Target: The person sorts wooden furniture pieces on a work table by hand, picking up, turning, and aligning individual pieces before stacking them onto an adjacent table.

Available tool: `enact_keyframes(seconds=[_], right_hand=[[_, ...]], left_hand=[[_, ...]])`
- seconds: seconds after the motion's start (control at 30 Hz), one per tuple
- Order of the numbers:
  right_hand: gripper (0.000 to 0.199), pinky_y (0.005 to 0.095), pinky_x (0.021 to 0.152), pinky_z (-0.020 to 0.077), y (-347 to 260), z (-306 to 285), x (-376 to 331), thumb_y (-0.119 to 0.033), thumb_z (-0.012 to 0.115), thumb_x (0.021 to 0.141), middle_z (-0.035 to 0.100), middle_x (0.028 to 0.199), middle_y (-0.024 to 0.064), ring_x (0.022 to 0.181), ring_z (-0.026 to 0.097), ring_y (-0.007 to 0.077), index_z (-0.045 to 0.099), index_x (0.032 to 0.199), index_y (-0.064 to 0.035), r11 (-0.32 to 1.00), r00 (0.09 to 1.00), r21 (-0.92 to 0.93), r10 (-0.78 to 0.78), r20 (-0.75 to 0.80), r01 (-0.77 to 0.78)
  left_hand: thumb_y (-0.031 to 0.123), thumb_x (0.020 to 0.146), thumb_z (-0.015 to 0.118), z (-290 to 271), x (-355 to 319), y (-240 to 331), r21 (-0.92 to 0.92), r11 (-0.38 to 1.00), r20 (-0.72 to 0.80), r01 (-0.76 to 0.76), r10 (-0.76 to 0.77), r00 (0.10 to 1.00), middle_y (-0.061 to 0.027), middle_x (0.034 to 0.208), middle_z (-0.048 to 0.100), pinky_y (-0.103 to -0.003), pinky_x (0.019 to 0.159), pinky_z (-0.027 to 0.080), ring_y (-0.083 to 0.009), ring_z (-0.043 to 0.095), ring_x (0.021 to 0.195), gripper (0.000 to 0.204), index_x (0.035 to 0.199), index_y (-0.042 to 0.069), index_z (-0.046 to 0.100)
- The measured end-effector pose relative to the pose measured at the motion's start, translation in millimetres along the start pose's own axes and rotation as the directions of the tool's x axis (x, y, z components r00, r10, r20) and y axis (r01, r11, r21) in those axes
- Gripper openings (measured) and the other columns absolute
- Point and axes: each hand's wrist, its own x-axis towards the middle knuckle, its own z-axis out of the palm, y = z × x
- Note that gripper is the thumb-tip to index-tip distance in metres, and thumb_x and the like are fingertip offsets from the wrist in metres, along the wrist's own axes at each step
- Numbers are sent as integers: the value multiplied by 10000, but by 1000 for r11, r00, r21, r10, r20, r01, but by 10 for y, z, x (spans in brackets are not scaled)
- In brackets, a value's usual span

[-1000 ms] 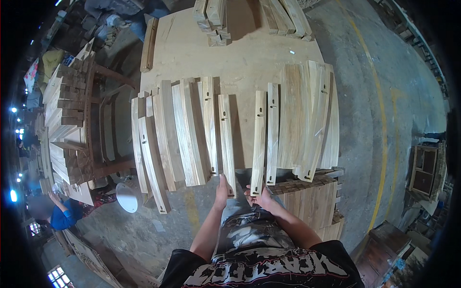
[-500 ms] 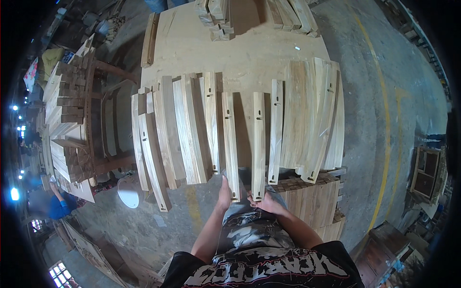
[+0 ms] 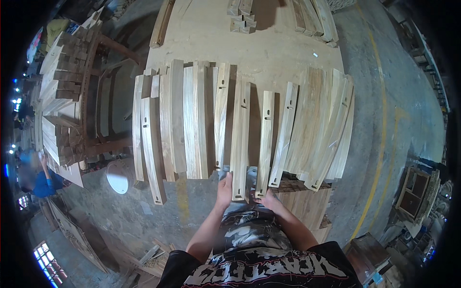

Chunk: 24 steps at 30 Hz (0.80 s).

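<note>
Left hand (image 3: 224, 188) grips near end of curved wooden slat (image 3: 240, 139); right hand (image 3: 265, 197) grips neighbouring slat (image 3: 265, 144) just right, on desk (image 3: 269, 43).

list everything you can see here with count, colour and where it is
curved slats: more than a dozen, pale wood, side by side across the workbench
slat in hand: one, pale with a slot near its low end, near edge of the bench
neighbouring slat: one, pale, just right of it
workbench: one, light plywood top, centre
short blocks: a few, pale, far end of the bench
stacked timber: one big pile, pale, on a rack at left
round lid or bucket: one, white, on the floor at left
floor line: one, yellow, right
left hand: on the slat's low end
right hand: at the low end of the neighbouring slat
</note>
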Motion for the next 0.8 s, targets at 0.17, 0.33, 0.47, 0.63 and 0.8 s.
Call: enact_keyframes(seconds=[0.17,0.33,0.47,0.63,0.8], right_hand=[[510,451,882,536,-116,-251,48,-480,329,1027,541,1317,93,1143,584,253,472,1349,-112,960,940,-279,-80,-331,-17],[395,431,879,535,-191,-632,19,-303,452,1008,536,1317,75,1133,580,250,458,1362,-128,983,924,-175,-114,-364,53],[387,415,888,527,-189,-753,-19,-214,501,977,555,1291,68,1123,583,242,460,1355,-142,957,940,-274,-176,-294,93],[402,390,900,505,-414,-449,-222,-106,542,923,588,1228,37,1090,588,197,483,1317,-158,944,919,-308,-221,-326,117],[353,377,922,472,-757,-249,-500,-324,524,977,604,1159,9,1056,588,178,497,1291,-164,977,880,-158,-200,-430,145]], left_hand=[[420,1035,419,-214,158,70,95,988,-51,-118,123,991,21,661,592,-270,540,420,-64,502,585,542,807,1,676],[471,1030,379,-159,144,402,-171,982,-37,-75,70,997,-30,683,627,-268,507,436,-114,564,568,560,898,8,665],[620,990,210,-196,201,420,-432,899,245,77,35,969,-101,714,598,-321,540,478,-218,572,565,742,1132,-11,573],[624,983,239,-267,-144,154,-525,840,115,137,-89,989,-141,859,652,-359,610,520,-257,625,630,720,1129,5,577],[572,995,336,-689,-488,-220,-292,918,-37,267,-290,956,-149,836,681,-347,616,540,-241,657,645,624,1008,10,606]])
